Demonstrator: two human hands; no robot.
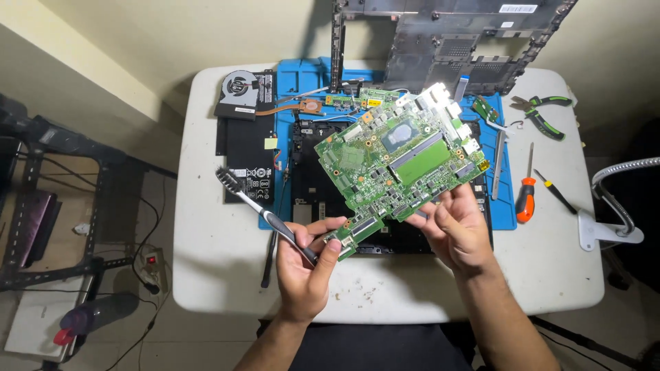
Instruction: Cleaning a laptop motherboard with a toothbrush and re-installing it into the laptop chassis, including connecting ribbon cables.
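Head view: left hand (302, 264) pinches toothbrush (265, 206) and motherboard (395, 161); right hand (454, 230) supports it.

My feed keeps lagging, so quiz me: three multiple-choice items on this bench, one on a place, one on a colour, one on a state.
1. Where does the orange-handled screwdriver lie?
A. right of the blue work mat
B. on the black battery
C. on the floor

2. What colour is the large circuit board held in the hands?
A. red
B. green
C. white

3. How is the grey-and-white toothbrush placed?
A. flat on the table
B. gripped in the left hand
C. stuck into the fan

Answers:
1 A: the orange-handled screwdriver lies on the white table, right of the blue work mat.
2 B: the large circuit board is green.
3 B: the left hand grips the grey-and-white toothbrush by its handle, while the right hand supports the board.
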